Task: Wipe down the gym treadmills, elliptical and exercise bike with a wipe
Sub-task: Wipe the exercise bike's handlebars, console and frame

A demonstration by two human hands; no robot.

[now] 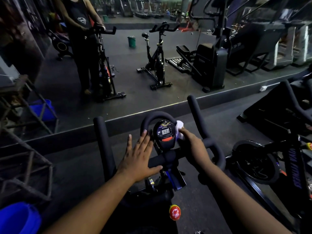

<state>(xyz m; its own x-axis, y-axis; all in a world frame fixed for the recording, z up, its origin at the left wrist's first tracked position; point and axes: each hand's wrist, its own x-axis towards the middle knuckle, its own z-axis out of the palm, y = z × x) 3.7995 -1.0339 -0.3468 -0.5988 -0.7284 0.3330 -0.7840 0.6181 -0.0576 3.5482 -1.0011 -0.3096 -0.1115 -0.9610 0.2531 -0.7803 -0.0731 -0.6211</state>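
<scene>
A black exercise bike stands right in front of me, its padded handlebars (pixel 197 114) rising left and right of a small oval console (pixel 166 135) with a lit digital display. My right hand (pixel 194 146) holds a white wipe (pixel 179 130) against the console's right edge. My left hand (pixel 140 156) lies flat with straight fingers, fingertips on the curved bar left of the console and thumb on the crossbar (pixel 162 160). A red knob (pixel 175 212) sits low on the frame.
A large wall mirror (pixel 118 65) ahead reflects a person at the bike, another bike, a green bin and other machines. A second bike (pixel 263 162) stands at my right. A blue bucket (pixel 18 218) sits lower left beside a metal rack (pixel 25 166).
</scene>
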